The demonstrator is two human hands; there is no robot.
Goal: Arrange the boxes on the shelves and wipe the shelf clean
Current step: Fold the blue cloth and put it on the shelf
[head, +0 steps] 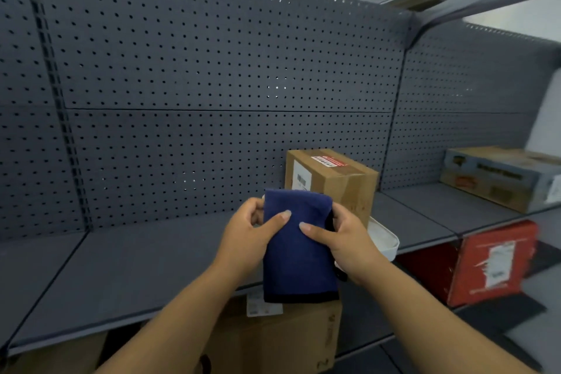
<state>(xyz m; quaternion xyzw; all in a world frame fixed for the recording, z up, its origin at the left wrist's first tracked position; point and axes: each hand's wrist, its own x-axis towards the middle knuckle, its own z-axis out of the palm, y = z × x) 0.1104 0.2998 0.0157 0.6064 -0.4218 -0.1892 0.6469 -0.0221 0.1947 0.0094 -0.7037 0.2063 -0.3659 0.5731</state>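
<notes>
A folded dark blue cloth (299,255) with a black hem hangs in front of me over the front edge of the grey shelf (127,267). My left hand (247,238) grips its upper left edge, thumb laid on the front. My right hand (346,244) grips its right edge. Behind the cloth a brown cardboard box (340,181) with a white label and a red sticker stands against the pegboard back. A printed flat box (501,176) lies on the shelf section to the right.
A white tray (387,240) sits at the shelf edge to the right of my right hand. On the shelf below are a brown carton (291,340) and a red box (494,264). A grey pegboard wall (212,70) backs the shelf; brackets (473,6) jut out at upper right.
</notes>
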